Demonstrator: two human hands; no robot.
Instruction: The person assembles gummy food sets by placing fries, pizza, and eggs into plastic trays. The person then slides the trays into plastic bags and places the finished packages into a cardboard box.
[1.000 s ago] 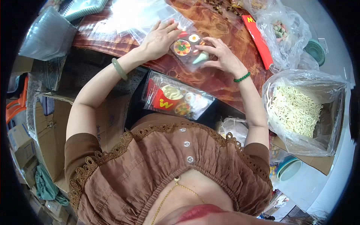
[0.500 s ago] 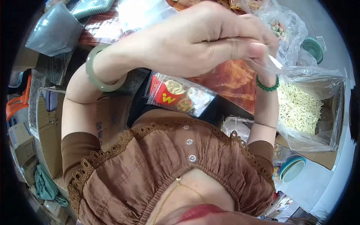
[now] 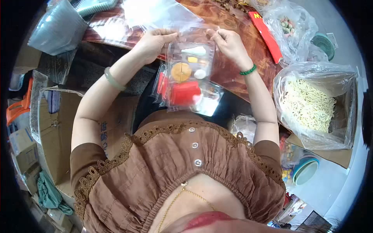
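Note:
My left hand [image 3: 153, 40], with a pale green bangle on the wrist, pinches the top left corner of a clear plastic bag [image 3: 188, 73]. My right hand [image 3: 229, 40], with a green bead bracelet, pinches the top right corner. The bag hangs between them above the edge of the brown table [image 3: 233, 73]. It holds toy food pieces: a red fries box, an orange disc and small white pieces. A second filled bag [image 3: 208, 105] lies under it near my lap, mostly covered.
A box lined with a plastic bag of pale noodle-like strands [image 3: 307, 105] stands at the right. A red packet [image 3: 266, 35] and a bag of small pieces [image 3: 289, 27] lie on the table. Empty clear bags [image 3: 155, 13] are at the far edge; a cardboard box [image 3: 58, 116] is left.
The hands were working on the bag flat on the table, then lifted it close to the camera. Now they hold it by its top corners over the second bag.

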